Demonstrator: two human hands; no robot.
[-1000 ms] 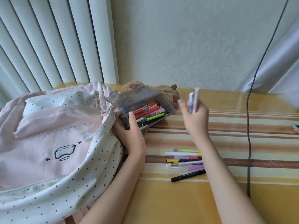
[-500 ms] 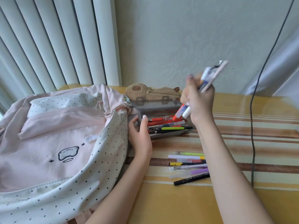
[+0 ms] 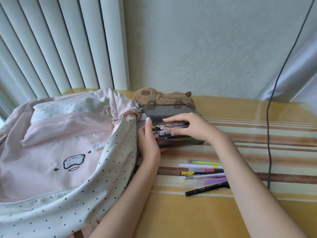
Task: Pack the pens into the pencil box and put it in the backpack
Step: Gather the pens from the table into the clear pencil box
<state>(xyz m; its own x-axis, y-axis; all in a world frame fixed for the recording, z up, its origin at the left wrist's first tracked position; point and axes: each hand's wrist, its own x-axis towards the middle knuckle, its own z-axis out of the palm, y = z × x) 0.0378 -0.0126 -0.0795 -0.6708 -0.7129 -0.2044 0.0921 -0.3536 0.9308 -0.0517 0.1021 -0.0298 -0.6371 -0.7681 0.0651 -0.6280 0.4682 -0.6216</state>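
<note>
Pencil box (image 3: 171,111), lid open, sits at the tabletop's (image 3: 197,217) rear beside the backpack (image 3: 60,143); contents mostly hidden under the right hand (image 3: 193,126), fingers laid straight across pens inside. Left hand (image 3: 149,143) grips the box's left end. Loose pens (image 3: 204,176) lie nearer the front edge; black pen's (image 3: 205,189) white print unreadable.

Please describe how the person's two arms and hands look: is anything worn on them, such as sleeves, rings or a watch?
Both forearms are bare: no sleeve shows anywhere in the picture. The left hand and right hand show no glove, ring, watch or bracelet. The fingernails are short to medium with a pale, light finish, plainest on the left thumb.
</note>
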